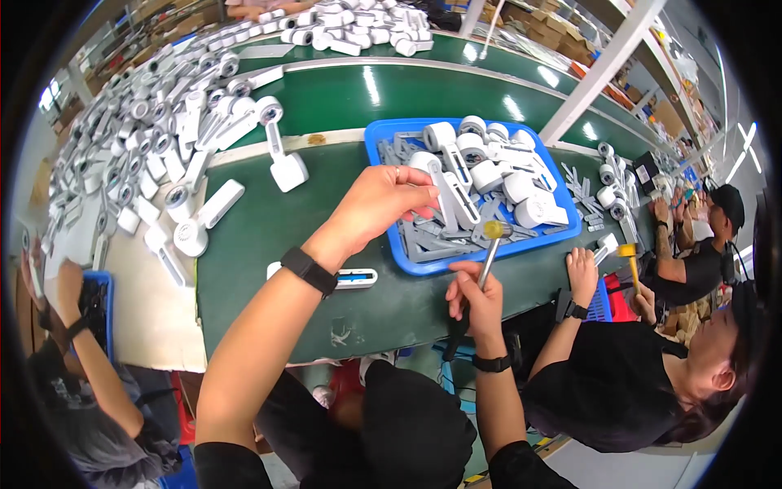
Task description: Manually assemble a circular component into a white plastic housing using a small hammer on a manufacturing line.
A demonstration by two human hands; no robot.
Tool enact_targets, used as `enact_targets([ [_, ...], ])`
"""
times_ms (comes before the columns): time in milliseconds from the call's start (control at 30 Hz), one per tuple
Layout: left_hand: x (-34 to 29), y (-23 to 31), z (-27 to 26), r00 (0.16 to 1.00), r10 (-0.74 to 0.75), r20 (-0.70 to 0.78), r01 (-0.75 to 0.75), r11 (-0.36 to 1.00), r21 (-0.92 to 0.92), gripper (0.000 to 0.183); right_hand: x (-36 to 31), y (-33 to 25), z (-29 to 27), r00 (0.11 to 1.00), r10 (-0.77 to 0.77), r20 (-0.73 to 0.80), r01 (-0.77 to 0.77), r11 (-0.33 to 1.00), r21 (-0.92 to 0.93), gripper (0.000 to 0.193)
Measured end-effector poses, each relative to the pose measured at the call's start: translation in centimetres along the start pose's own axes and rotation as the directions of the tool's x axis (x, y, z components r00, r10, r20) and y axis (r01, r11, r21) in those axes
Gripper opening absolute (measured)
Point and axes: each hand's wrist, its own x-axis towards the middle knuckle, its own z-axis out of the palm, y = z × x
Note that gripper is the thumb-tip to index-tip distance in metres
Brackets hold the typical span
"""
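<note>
My left hand [383,204] is over the left side of a blue tray [397,254], thumb and fingers drawn together. Its fingertips are against a white round-headed part with a slotted handle [459,198]; what they pinch is hard to make out. My right hand [479,300] is closed round a small mallet [495,231] with a yellowish head, metal shaft and dark grip, head up by the tray's front edge. Under my left wrist, a white slotted housing [356,279] with blue inside lies on the green table, partly hidden. White parts and grey strips [432,244] fill the tray.
A large heap of white parts [134,138] covers the far left, with loose ones [289,173] nearer. A green conveyor [407,90] runs behind, below a white post [599,69]. At right a co-worker's hand [582,277] rests near the edge; another person works at left.
</note>
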Motion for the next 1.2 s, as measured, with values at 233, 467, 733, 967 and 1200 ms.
enact_targets([
  [233, -6.8, 1.5, -3.2, 0.992, 0.105, -0.074, -0.107, 0.994, -0.029, 0.024, -0.6, -5.2, 5.2, 0.993, -0.006, 0.118, 0.015, 0.997, -0.076, 0.046],
  [467, -11.5, -1.8, -3.5, 0.968, 0.132, -0.213, -0.141, 0.990, -0.029, 0.026, 0.0, -5.3, 11.6, 0.993, -0.037, 0.110, 0.043, 0.997, -0.059, 0.023],
  [733, -16.5, -7.4, -5.8, 0.798, 0.566, -0.207, -0.052, 0.407, 0.912, 0.057, 0.0, -6.0, 5.6, 0.993, 0.032, -0.113, -0.065, 0.951, -0.303, 0.022],
  [967, -16.2, -9.8, -5.5, 0.786, 0.563, -0.255, -0.103, 0.526, 0.844, 0.035, 2.4, -6.3, 2.9, 0.946, -0.069, -0.316, -0.075, 0.905, -0.420, 0.029],
  [1200, -16.5, -7.5, -5.8, 0.850, 0.486, -0.203, -0.015, 0.407, 0.913, 0.047, 3.2, -6.1, 2.9, 0.969, -0.046, -0.244, -0.060, 0.909, -0.413, 0.039],
])
